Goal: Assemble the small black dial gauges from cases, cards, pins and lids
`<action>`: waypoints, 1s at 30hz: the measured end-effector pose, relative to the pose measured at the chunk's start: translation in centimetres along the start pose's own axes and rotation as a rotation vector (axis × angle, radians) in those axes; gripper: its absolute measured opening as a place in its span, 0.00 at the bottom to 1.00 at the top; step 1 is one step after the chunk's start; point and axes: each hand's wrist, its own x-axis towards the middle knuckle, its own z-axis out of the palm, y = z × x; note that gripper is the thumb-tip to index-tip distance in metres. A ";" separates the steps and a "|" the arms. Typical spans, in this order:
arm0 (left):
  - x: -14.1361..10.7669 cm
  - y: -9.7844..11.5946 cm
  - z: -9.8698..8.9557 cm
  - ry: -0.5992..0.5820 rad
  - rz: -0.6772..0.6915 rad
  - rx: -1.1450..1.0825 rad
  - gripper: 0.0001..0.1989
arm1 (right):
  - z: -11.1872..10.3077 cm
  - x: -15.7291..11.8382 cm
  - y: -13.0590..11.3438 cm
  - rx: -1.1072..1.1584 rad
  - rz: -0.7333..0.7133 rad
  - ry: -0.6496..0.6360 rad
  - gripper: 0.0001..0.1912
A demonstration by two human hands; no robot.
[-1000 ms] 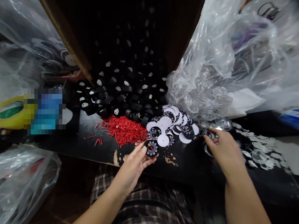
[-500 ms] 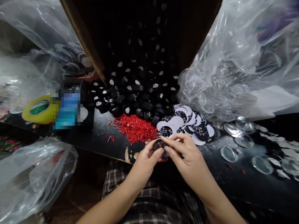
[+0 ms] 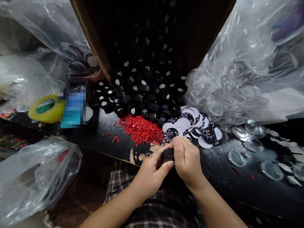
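holds a black round case (image 3: 168,155) low at the front edge of a dark bench (image 3: 213,166), over a plaid-covered lap (image 3: 118,186). closes the left hand (image 3: 152,171) around one side of it, with thumb and fingertips on the rim, probably for steadiness. folds the right hand (image 3: 189,158) almost into a fist against the other side, seemingly to press or brace; cannot tell, from this angle, about anything inside the curled fingers. has red pointers (image 3: 143,129) and overlapping dial discs (image 3: 201,126) heaped just beyond the hands, apparently for short reaches, and clear round covers (image 3: 237,158) spread out to the right, perhaps for easy picking up.

backs the bench with a deep, wood-edged box (image 3: 91,38), packed with more black cases (image 3: 144,90), many with white tags, spilling out at its mouth. to the right, shows a clear plastic bag (image 3: 237,47) with transparent covers (image 3: 220,98) in or under it, hard to say which. to the left, shows a pinkish tray (image 3: 100,76) with pale contents, too small to name; lower down, a second plastic bag (image 3: 40,180) with something red inside or behind.
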 end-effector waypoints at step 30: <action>-2.9 1.6 -5.3 0.212 -0.059 -0.301 0.22 | 0.7 2.2 -2.9 0.438 -0.041 -0.477 0.12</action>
